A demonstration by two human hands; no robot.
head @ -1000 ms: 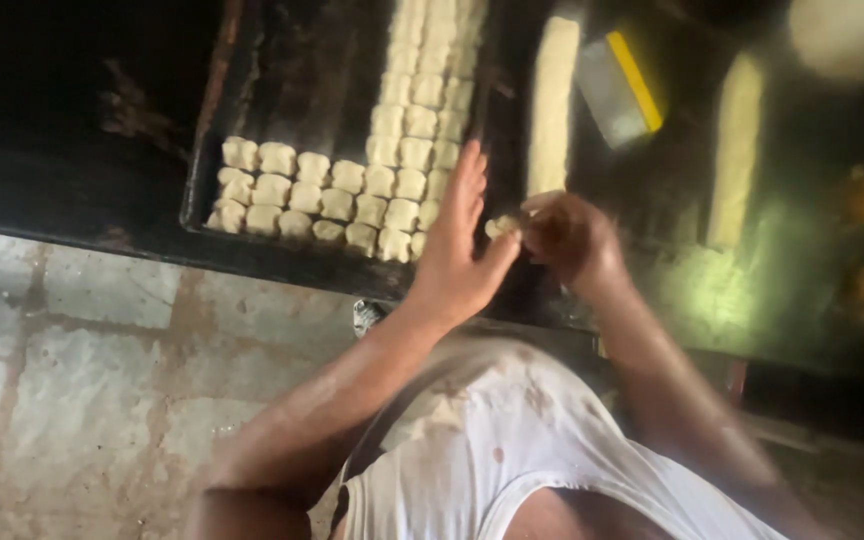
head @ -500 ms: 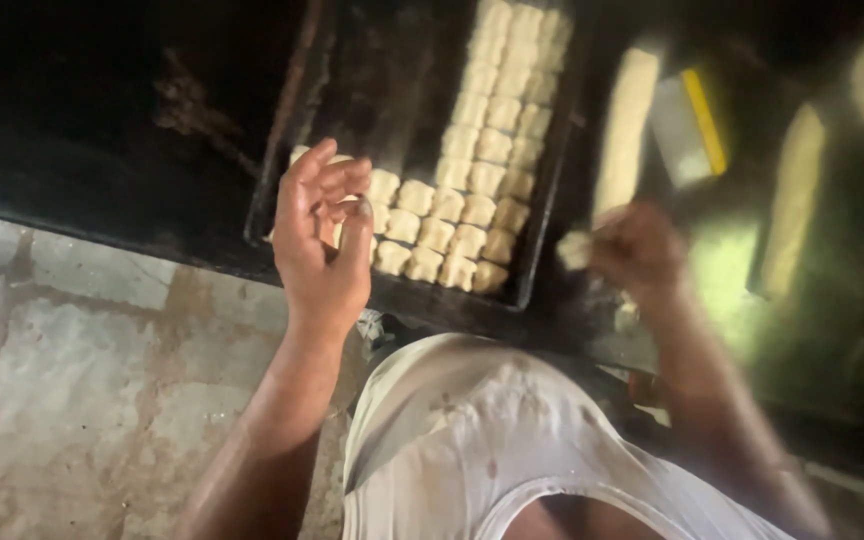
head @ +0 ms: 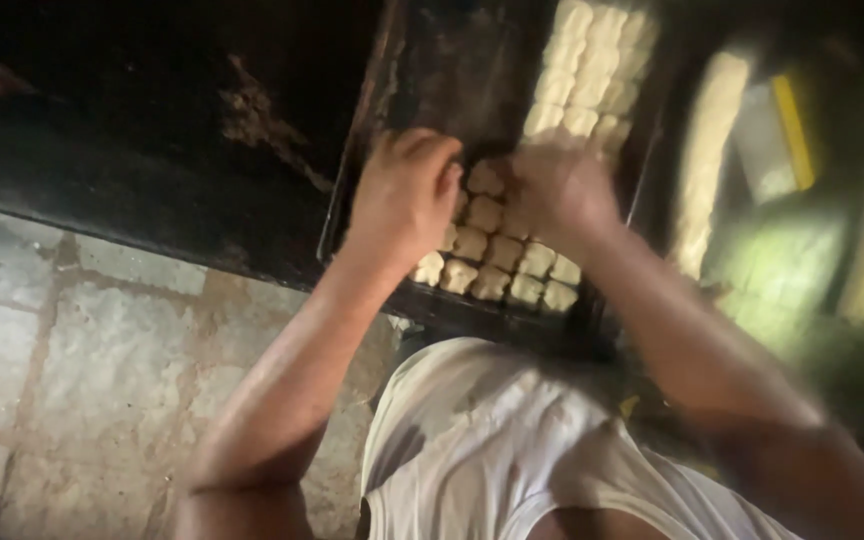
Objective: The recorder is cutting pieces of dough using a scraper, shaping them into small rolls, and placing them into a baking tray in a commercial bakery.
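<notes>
Both hands have come down together onto the pale dough pieces (head: 497, 265) in the dark baking tray (head: 412, 100), left hand (head: 407, 195) curled at nine o'clock of the rows, right hand (head: 557, 190) blurred at three, its grasp impossible to tell, the row evidently being filled.

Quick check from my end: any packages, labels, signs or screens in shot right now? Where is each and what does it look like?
Flat rectangular thing, possibly a packet: right of the dark baking tray, between two pale dough strips; grey-white with a yellow edge, too blurred to be sure.
No signs, screens or clear labels show.
Both hands, left hand and right hand, are over the dough pieces in the tray.
</notes>
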